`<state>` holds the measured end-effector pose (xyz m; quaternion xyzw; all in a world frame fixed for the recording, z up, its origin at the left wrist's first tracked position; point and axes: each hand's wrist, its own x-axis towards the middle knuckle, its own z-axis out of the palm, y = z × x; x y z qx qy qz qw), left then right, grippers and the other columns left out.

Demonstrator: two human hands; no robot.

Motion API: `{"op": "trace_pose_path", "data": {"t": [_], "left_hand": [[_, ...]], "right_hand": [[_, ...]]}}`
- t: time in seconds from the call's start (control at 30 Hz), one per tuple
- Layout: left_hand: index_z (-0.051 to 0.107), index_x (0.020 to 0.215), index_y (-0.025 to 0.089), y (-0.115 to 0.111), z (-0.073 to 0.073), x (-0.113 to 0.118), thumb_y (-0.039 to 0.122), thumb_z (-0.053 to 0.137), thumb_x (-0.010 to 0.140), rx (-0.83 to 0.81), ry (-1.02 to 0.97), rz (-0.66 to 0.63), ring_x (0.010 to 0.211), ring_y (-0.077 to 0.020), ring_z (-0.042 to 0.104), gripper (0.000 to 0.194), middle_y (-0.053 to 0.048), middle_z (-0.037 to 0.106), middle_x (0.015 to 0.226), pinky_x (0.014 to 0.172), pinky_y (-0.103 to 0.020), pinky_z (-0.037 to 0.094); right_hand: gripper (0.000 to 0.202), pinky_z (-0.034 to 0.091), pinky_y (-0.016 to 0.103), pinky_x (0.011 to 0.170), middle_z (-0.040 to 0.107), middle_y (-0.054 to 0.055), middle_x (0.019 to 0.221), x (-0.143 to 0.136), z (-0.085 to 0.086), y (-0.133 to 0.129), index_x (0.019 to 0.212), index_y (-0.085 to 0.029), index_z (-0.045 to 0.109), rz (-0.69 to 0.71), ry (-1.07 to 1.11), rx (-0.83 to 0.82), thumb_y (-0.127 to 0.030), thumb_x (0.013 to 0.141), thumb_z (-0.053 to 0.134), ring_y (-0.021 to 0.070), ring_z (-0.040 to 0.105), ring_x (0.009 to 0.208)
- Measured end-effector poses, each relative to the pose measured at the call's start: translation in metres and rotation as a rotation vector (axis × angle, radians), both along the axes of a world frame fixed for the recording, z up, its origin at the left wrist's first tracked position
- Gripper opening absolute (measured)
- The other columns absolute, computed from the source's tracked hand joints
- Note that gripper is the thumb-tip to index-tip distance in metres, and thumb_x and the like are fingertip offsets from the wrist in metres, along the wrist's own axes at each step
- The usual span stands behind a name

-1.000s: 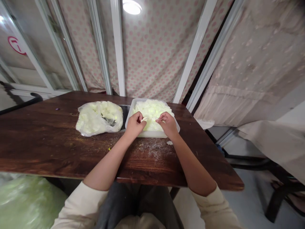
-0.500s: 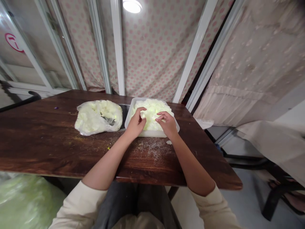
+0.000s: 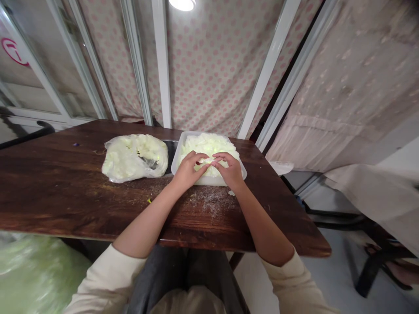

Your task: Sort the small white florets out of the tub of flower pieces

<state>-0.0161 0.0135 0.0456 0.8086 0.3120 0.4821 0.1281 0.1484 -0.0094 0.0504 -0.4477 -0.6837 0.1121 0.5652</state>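
Note:
My left hand (image 3: 190, 169) and my right hand (image 3: 228, 169) meet over the near part of a white plastic tub (image 3: 176, 165). Their thumbs and fingers are closed in a pinch, tip to tip, around a small pale petal-like piece whose outline blends with the heap below. The tub is heaped with thin, pale yellow-green, petal-like pieces (image 3: 209, 141). Left of it lies a clear plastic bag (image 3: 114, 175) bulging with similar pale pieces, its mouth open toward the middle.
The dark wooden table (image 3: 81, 196) carries whitish specks before the tub, a loose pale piece (image 3: 231, 192) and a tiny yellow bit (image 3: 149, 200). A dark flat object (image 3: 171, 150) lies between bag and tub. A large greenish bag (image 3: 39, 274) stands below, left.
My hands have come together from a gap over the tub, the left moving right, so their fingertips now meet. The view has shifted slightly; bag and tub stay in place.

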Motion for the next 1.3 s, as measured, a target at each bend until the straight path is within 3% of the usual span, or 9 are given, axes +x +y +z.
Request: {"op": "trace_pose_path", "data": {"t": [0.33,0.6,0.7,0.8,0.9,1.0,1.07,1.17,1.3], "left_hand": [[0.059,0.083,0.018,0.0,0.003,-0.002,0.025,0.055,0.081,0.015,-0.043,0.027,0.072,-0.0132,0.05,0.009,-0.002,0.052,0.078,0.057,-0.021,0.041],[0.06,0.085,0.018,0.0,0.006,-0.008,0.027,0.051,0.084,0.112,0.023,0.125,0.072,-0.0144,0.052,0.013,-0.003,0.052,0.079,0.068,-0.027,0.043],[0.06,0.085,0.018,0.001,0.006,-0.01,0.028,0.05,0.084,0.111,0.026,0.171,0.073,-0.0149,0.051,0.014,-0.003,0.052,0.08,0.067,-0.027,0.043],[0.06,0.086,0.019,0.001,0.007,-0.011,0.028,0.049,0.084,0.11,0.029,0.186,0.073,-0.0147,0.051,0.014,-0.003,0.051,0.081,0.065,-0.026,0.043],[0.06,0.087,0.018,0.002,0.007,-0.012,0.027,0.05,0.084,0.123,0.048,0.181,0.072,-0.015,0.051,0.014,-0.003,0.05,0.079,0.065,-0.026,0.042],[0.061,0.087,0.018,0.002,0.007,-0.012,0.028,0.049,0.084,0.127,0.071,0.17,0.07,-0.0152,0.052,0.015,-0.003,0.05,0.076,0.066,-0.027,0.042],[0.062,0.087,0.018,0.003,0.006,-0.012,0.028,0.049,0.084,0.125,0.083,0.163,0.069,-0.0153,0.052,0.017,-0.003,0.05,0.074,0.067,-0.027,0.041],[0.063,0.087,0.018,0.004,0.006,-0.012,0.029,0.048,0.085,0.121,0.098,0.164,0.068,-0.0152,0.051,0.019,-0.003,0.049,0.074,0.065,-0.026,0.041],[0.063,0.086,0.019,0.005,0.005,-0.012,0.029,0.048,0.085,0.114,0.096,0.168,0.067,-0.0144,0.05,0.018,-0.003,0.048,0.074,0.063,-0.026,0.039]], "right_hand": [[0.012,0.044,0.032,0.084,0.068,0.002,0.081,0.002,-0.001,0.001,0.079,-0.021,0.065,-0.186,0.062,-0.019,-0.031,0.072,0.061,0.0169,0.061,0.082],[0.02,0.04,0.036,0.094,0.063,0.002,0.111,0.006,0.005,-0.001,0.092,-0.026,0.066,-0.138,0.051,0.045,-0.034,0.079,0.054,0.0173,0.054,0.108],[0.024,0.047,0.031,0.074,0.067,0.003,0.086,0.018,0.012,-0.005,0.085,-0.024,0.065,-0.034,0.167,0.037,-0.043,0.079,0.052,0.0154,0.061,0.083],[0.034,0.04,0.025,0.049,0.058,0.0,0.057,0.044,0.019,-0.006,0.077,-0.021,0.062,0.101,0.269,-0.085,-0.052,0.079,0.048,0.0102,0.051,0.049],[0.041,0.033,0.023,0.042,0.05,-0.002,0.05,0.077,0.022,-0.004,0.078,-0.021,0.057,-0.028,0.34,-0.107,-0.056,0.082,0.038,0.0089,0.043,0.041],[0.042,0.031,0.022,0.04,0.044,-0.003,0.042,0.104,0.019,-0.004,0.068,-0.019,0.056,-0.297,0.158,-0.326,-0.053,0.083,0.036,0.0082,0.039,0.036],[0.039,0.032,0.022,0.039,0.047,-0.001,0.04,0.113,0.013,-0.006,0.062,-0.017,0.056,-0.43,-0.116,-0.651,-0.05,0.079,0.046,0.0086,0.042,0.035],[0.032,0.036,0.024,0.038,0.053,0.002,0.04,0.11,0.006,-0.009,0.058,-0.015,0.058,-0.344,-0.381,-1.164,-0.043,0.074,0.056,0.0117,0.047,0.034],[0.027,0.033,0.022,0.035,0.06,0.004,0.047,0.093,0.005,-0.012,0.06,-0.015,0.058,-0.103,-0.45,-1.296,-0.04,0.066,0.067,0.0137,0.055,0.039]]}}
